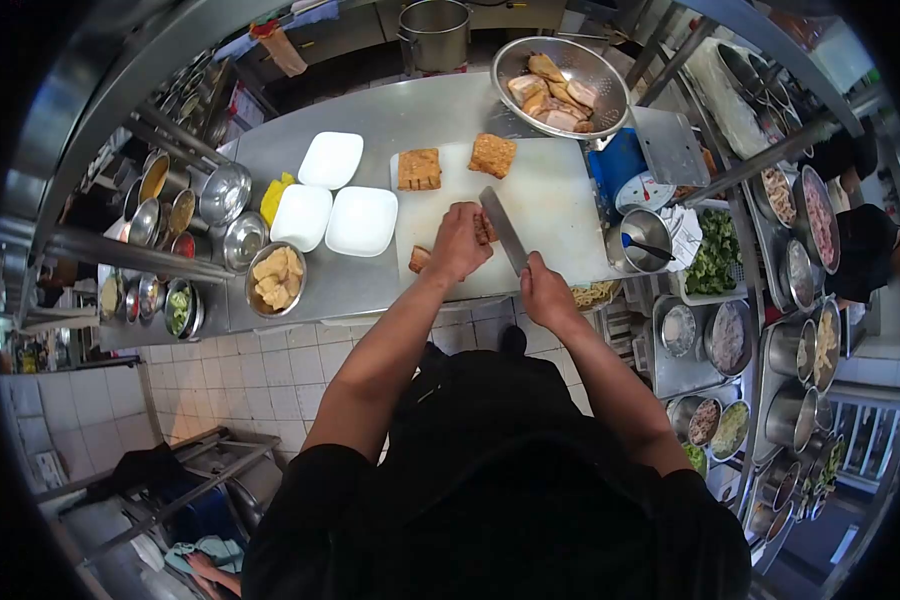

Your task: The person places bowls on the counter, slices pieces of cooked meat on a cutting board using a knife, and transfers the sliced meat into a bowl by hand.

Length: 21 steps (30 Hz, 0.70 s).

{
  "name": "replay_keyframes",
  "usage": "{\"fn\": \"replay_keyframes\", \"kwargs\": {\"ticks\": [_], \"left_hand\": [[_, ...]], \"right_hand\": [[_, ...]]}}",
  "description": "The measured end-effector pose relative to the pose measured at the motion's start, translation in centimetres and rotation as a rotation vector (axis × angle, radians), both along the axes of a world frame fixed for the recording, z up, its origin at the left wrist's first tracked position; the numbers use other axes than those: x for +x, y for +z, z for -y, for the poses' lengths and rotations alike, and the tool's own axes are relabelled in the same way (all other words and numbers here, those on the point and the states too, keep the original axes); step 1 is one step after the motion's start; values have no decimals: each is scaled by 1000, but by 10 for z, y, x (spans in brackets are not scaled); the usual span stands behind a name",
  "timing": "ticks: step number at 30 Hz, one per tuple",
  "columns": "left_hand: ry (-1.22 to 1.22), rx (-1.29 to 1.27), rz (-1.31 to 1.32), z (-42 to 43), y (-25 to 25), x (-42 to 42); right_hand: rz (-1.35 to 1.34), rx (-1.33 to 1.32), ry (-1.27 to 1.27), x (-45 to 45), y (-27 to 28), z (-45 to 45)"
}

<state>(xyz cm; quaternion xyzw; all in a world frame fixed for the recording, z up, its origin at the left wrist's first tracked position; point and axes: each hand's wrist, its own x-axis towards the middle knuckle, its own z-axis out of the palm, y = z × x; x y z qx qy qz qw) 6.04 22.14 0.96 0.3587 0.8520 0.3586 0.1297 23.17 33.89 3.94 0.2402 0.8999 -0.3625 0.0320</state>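
My right hand point(546, 293) is wrapped round the handle of a cleaver point(503, 228), its broad blade angled up and to the left. Beside the blade, my left hand point(460, 243) presses down on a piece of crispy roast pork point(485, 229), partly hidden by my fingers. A smaller roast pork chunk point(419, 259) lies left of that hand. Two larger browned slabs, one roast pork slab point(419, 169) at left and another slab point(492, 155) at right, rest farther back on the white cutting board point(550, 205).
White square dishes point(362, 221) stand left of the board, with a metal bowl of pale yellowish pieces point(276, 279) nearby. Behind the board is a colander point(610, 90) of cooked meat. A blue scale point(642, 188) and leafy greens point(712, 250) are at right. Metal shelf posts flank the table.
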Motion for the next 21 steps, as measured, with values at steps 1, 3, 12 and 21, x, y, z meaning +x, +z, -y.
{"fn": "replay_keyframes", "kwargs": {"ticks": [1,3,12,21], "left_hand": [[39,-17,37,0,2,-4],[21,-14,1,3,-2,-7],[-11,59,68,10,-14,11],[-30,95,121,15,-22,4]], "right_hand": [[-4,-5,-14,-1,-1,-1],[72,-14,-35,0,3,-2],[126,78,85,-20,26,8],[353,155,139,-11,17,15]]}}
